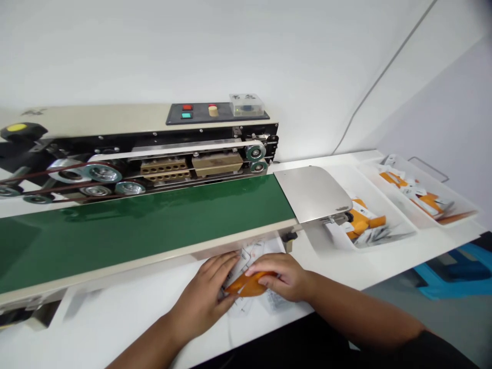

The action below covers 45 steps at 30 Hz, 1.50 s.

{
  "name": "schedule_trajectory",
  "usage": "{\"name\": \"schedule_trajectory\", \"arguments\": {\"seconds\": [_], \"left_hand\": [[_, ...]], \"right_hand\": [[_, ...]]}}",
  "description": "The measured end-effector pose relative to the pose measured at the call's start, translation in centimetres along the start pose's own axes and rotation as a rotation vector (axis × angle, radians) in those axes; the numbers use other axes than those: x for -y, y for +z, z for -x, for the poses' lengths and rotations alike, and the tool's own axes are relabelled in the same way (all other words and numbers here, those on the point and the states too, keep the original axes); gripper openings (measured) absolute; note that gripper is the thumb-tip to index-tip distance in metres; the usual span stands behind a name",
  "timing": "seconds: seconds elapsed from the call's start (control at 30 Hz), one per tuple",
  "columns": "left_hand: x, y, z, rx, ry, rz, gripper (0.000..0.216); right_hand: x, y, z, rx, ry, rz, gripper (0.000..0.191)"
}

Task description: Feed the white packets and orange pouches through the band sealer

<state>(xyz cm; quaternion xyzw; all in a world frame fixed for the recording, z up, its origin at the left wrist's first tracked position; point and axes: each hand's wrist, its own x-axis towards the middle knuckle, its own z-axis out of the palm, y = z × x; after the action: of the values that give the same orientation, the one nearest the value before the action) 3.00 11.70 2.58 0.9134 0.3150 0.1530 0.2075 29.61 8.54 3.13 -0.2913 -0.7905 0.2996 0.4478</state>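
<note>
My right hand (286, 277) is closed on an orange packet (254, 286), thumb in front and fingers over its top. From the other side my left hand (209, 289) curls round a white-and-orange packet (235, 283), its thumb along the lower edge. The two packets meet or overlap between my hands; where one ends is hard to make out. Behind and beneath them, a clear bin (269, 245) with printed white packets stands partly under the conveyor's front edge, half hidden by my hands.
A band sealing machine (215, 166) with rollers and a green conveyor belt (184, 207) spans the table. A metal plate (313, 192) extends from its right end. Two white bins (395, 237) (453, 220) of orange and white packets stand right. A blue stool (453, 271) is below.
</note>
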Motion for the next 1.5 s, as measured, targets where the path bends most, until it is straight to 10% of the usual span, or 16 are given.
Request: {"name": "schedule_trajectory", "arguments": {"seconds": [0.53, 0.97, 1.5], "left_hand": [[-0.1, 0.0, 0.3, -0.092, 0.086, 0.093, 0.078], [0.7, -0.4, -0.8, -0.361, 0.116, 0.054, 0.019], [-0.4, -1.2, 1.1, -0.494, -0.127, 0.101, 0.009]], "right_hand": [[-1.4, 1.4, 0.4, -0.048, 0.131, 0.066, 0.034], [-1.7, 2.7, -0.1, -0.109, 0.106, 0.28, 0.028], [-1.7, 1.2, 0.8, -0.159, 0.077, 0.356, 0.025]]}}
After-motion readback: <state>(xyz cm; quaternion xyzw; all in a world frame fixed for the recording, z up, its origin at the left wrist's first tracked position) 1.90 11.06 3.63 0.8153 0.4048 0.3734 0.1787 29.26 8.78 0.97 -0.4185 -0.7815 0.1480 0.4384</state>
